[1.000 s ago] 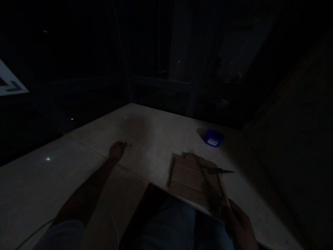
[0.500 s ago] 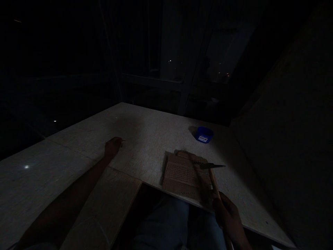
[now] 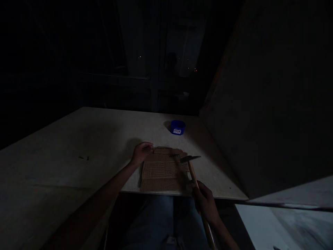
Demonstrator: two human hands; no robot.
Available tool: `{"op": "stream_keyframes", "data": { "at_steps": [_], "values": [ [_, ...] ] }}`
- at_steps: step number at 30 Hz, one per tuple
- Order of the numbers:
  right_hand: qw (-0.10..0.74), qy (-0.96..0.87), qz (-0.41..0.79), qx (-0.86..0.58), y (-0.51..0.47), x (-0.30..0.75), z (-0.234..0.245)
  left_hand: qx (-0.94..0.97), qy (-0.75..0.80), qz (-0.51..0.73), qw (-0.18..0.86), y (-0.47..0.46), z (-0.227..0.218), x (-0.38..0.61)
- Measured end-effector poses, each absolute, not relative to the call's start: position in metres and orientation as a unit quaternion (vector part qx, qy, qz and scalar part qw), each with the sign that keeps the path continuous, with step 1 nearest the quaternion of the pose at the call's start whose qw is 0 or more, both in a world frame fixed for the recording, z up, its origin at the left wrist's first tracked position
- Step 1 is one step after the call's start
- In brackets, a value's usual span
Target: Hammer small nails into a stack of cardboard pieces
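Note:
My left hand (image 3: 142, 152) is at the upper left corner of a brown corrugated cardboard piece (image 3: 162, 172). Its fingers are bent and a little apart, and I see nothing between them. My right hand (image 3: 205, 201) grips the wooden handle of a hammer (image 3: 193, 172), its dark metal head raised near the cardboard's right edge. A row of small dark pieces (image 3: 173, 155) lies along the cardboard's upper part; they are too dim to name. Two more small dark pieces (image 3: 84, 158) rest on the table to the left.
A blue plastic tub (image 3: 178, 127) with a white label stands on the pale tabletop (image 3: 125, 125) behind the cardboard. On the right rises a dark wall (image 3: 260, 104). My legs (image 3: 156, 218) are under the table's front edge. The room is very dim.
My left hand has left the two small dark pieces on the table and come right to the cardboard. The view has turned right. My right hand still holds the hammer.

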State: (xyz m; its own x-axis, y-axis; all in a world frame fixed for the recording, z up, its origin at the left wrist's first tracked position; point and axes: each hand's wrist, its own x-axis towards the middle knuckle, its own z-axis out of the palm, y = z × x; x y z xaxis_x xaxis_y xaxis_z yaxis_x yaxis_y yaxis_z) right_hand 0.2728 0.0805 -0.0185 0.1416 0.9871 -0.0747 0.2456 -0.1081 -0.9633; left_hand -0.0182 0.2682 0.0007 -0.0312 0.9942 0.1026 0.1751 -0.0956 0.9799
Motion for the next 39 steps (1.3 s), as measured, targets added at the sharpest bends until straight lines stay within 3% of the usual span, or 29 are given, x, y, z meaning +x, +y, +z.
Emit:
{"op": "stream_keyframes", "data": {
  "at_steps": [3,14,39],
  "values": [
    [0.447,-0.492,0.419,-0.619,0.078,0.276,-0.020,0.581,0.509,0.459,0.439,0.265,-0.015,0.020],
    [0.463,-0.444,0.476,-0.602,0.078,0.272,-0.027,0.703,0.501,0.391,0.319,0.265,-0.043,0.053],
    [0.466,-0.447,0.485,-0.590,0.091,0.258,-0.015,0.688,0.463,0.452,0.328,0.265,-0.070,0.063]
  ]
}}
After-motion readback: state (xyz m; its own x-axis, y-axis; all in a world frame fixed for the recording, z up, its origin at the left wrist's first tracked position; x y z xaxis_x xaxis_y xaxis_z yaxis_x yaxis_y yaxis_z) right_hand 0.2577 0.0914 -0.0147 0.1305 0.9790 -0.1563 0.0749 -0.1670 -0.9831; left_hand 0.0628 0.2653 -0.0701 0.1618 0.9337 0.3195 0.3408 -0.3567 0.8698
